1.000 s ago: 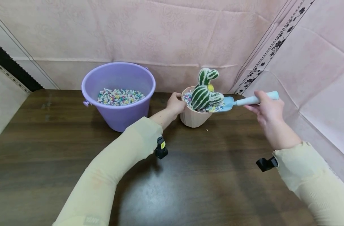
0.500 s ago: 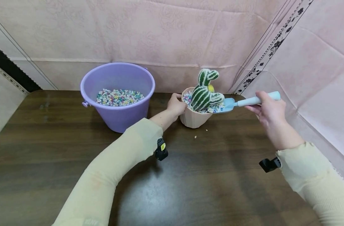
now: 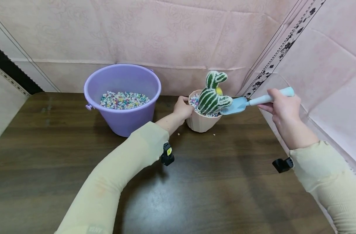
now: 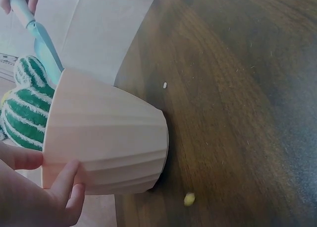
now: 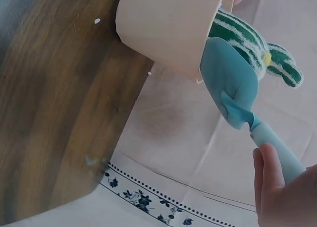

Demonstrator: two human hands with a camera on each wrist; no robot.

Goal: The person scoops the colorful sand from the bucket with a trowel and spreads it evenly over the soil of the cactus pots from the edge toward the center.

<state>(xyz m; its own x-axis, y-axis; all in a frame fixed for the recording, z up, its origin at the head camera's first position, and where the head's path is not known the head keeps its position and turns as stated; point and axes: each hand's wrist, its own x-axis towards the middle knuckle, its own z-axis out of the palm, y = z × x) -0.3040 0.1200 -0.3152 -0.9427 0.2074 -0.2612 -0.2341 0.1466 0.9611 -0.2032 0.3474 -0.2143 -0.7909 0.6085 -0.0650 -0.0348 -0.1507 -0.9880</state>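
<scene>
A pale pink ribbed flower pot (image 3: 202,123) stands upright on the table, holding a green-and-white striped plush cactus (image 3: 209,99) and small multicoloured pebbles (image 3: 194,100). My left hand (image 3: 182,108) pinches the pot's left rim, its thumb at the lip and fingers against the outer wall in the left wrist view. By the handle, my right hand (image 3: 284,110) grips a light blue trowel (image 3: 237,105). The blade's tip tilts down over the pot's right rim, beside the cactus. In the right wrist view the visible face of the trowel blade (image 5: 230,76) bears no pebbles.
Left of the pot, a purple bucket (image 3: 122,120) holds more coloured pebbles (image 3: 124,100). A few stray pebbles lie on the dark wooden table (image 3: 195,182), one a yellowish pebble (image 4: 189,199). Pink patterned cloth (image 3: 166,35) hangs behind and at the right.
Pebbles on the trowel's tip have gone off it at the pot's rim. My right hand and the trowel shift slightly right and up, the handle rising. A stray pebble now lies left of the pot.
</scene>
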